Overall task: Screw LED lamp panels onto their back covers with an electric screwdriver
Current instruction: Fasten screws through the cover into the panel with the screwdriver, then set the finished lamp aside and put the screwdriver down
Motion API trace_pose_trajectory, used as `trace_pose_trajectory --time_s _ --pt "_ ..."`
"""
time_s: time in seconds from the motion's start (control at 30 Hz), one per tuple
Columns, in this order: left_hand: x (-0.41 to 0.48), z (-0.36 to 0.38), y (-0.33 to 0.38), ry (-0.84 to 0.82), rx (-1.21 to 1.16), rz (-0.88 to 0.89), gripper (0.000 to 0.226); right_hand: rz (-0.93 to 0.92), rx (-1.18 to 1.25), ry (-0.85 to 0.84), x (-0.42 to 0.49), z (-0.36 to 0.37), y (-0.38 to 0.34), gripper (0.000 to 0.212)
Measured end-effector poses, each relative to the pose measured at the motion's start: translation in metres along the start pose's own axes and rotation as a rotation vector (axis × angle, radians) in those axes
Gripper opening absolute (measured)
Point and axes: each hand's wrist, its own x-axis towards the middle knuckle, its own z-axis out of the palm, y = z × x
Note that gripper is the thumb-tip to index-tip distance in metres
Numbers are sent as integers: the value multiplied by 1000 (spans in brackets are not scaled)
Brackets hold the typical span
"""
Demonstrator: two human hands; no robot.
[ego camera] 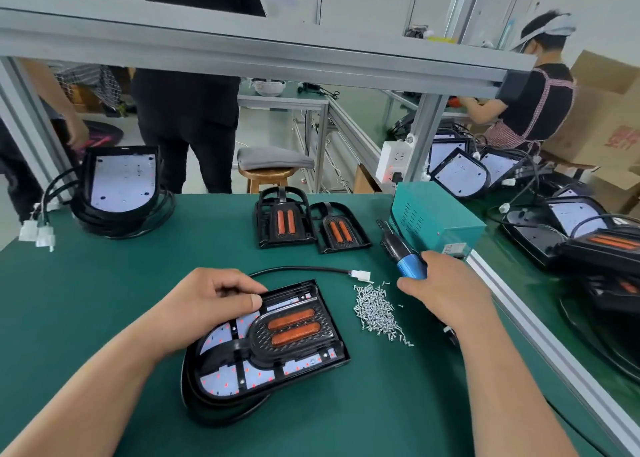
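Our left hand (214,300) sits on the far left edge of the lamp panel (277,332). Its fingers are curled over the rim and the thumb lies flat on the black grille, so it pinches that edge. The panel, with two orange reflectors in its middle, lies on its back cover (221,404) on the green mat (104,300), directly in front of us and tilted a little toward the left. White LED board shows through the gaps in the grille.

Our right hand (446,290) is well apart from the left. It is wrapped around the blue grip of the electric screwdriver (410,266), whose black front end points away from us toward the teal power box (436,217). We cannot tell whether the bit carries a screw.

Between our hands lies a loose heap of screws (377,311), just right of the panel. A black cable (298,269) with a white connector (360,275) curves along the mat just beyond the panel.

Farther back lie two spare grilles (284,217), side by side, and on the far left a stack of back covers (121,183) with coiled cables.
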Motion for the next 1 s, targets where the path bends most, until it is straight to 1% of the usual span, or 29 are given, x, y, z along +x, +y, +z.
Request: trace_pose_trajectory --time_s 0.1,0.17,0.27,0.3,0.4,0.5,0.57,0.6,0.67,0.77,0.83,0.9,1.0 --pt "3 -4 -3 30 -46 -4 13 -16 -104 16 0 0 -3 36" --pt "6 -7 -6 78 -81 11 17 -22 -142 -1 0 -1 -4 39" --pt "11 -10 -9 141 -350 7 31 -22 -150 -28 -1 -4 -5 39" --pt "12 -12 -9 158 -424 5 32 -25 -150 -26 -1 -5 -5 39" --pt "13 -16 -9 196 -510 -16 31 -28 -133 28 -3 -10 -4 46" --pt "14 -18 -12 228 -461 -56 27 -97 -53 156 -5 -10 -11 46" --pt "14 -17 -12 234 -408 -68 24 -204 33 214 -9 -5 -28 43" --pt "15 -15 -12 232 -386 -72 23 -272 62 216 -11 -1 -37 42" --pt "15 -14 -12 226 -339 -75 23 -404 63 168 -15 12 -56 43" --pt "13 -12 -9 197 -218 -83 25 -526 -71 64 -9 33 -72 42" --pt "11 -11 -6 167 -114 -95 27 -541 -164 28 -3 43 -77 38" --pt "8 -8 -1 142 9 -101 30 -514 -209 9 0 49 -77 35" --pt "2 -5 8 54 156 -58 23 -492 -244 34 2 54 -76 29"
